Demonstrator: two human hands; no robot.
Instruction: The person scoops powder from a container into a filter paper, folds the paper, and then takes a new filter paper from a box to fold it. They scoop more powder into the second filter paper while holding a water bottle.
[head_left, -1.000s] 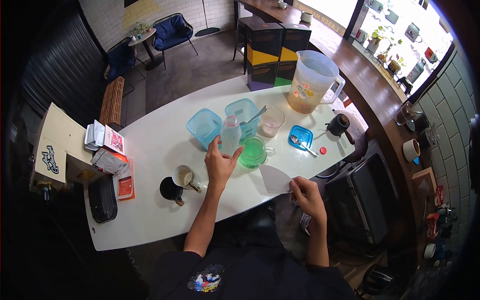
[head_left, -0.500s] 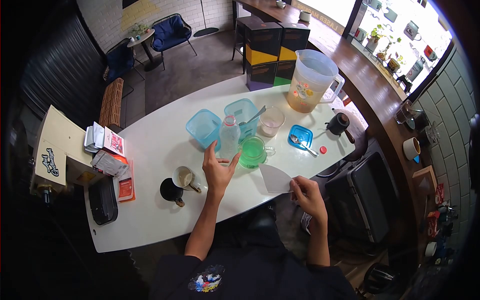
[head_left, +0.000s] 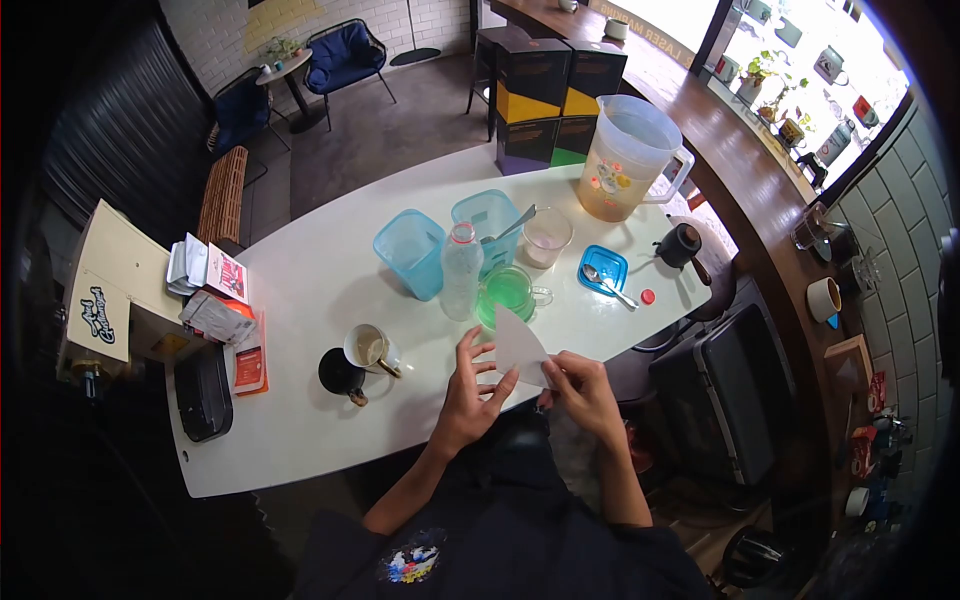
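My right hand (head_left: 586, 392) pinches a white paper filter (head_left: 519, 350), folded into a cone shape, by its right edge near the table's front. On the other side, my left hand (head_left: 470, 400) has its fingers spread, the thumb right at the paper's lower left edge. Just behind the paper stands a glass mug (head_left: 506, 287) of green liquid, partly covered by the paper's tip. Left of the mug is a clear plastic bottle (head_left: 461, 275), upright and without its cap. Two light blue plastic containers (head_left: 408, 250) sit behind the bottle, one with a spoon handle (head_left: 520, 220) leaning out.
A large pitcher (head_left: 625, 160), a small clear cup (head_left: 547, 238), a blue lid (head_left: 603, 270) with a spoon and a red cap (head_left: 648, 297) are to the right. Two mugs (head_left: 372, 349) stand left of my hands. Stacked boxes (head_left: 530, 100) rise at the back.
My left hand has come away from beside the bottle, down and right to the paper filter. My right hand has brought the filter left, up in front of the glass mug.
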